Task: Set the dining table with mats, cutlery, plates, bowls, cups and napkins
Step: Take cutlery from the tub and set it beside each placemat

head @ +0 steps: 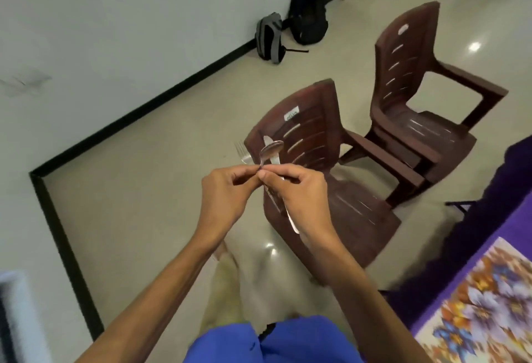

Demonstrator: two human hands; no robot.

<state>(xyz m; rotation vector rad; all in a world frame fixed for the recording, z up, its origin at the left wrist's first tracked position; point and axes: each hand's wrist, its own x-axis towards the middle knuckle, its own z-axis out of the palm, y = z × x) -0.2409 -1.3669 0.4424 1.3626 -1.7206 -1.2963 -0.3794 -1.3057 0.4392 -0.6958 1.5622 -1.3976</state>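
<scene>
**Cutlery in hand above the chairs**

Right hand (296, 189) grips a bundle of shiny steel cutlery: knife (269, 148), fork (241, 151), handles poking out below. Left hand (227, 192) pinches the spoon (270, 151) by its neck, bowl up. Behind them, two brown plastic chairs (331, 166); at right, the purple-clothed worktop (489, 218) carries a floral mat (483, 305).
</scene>
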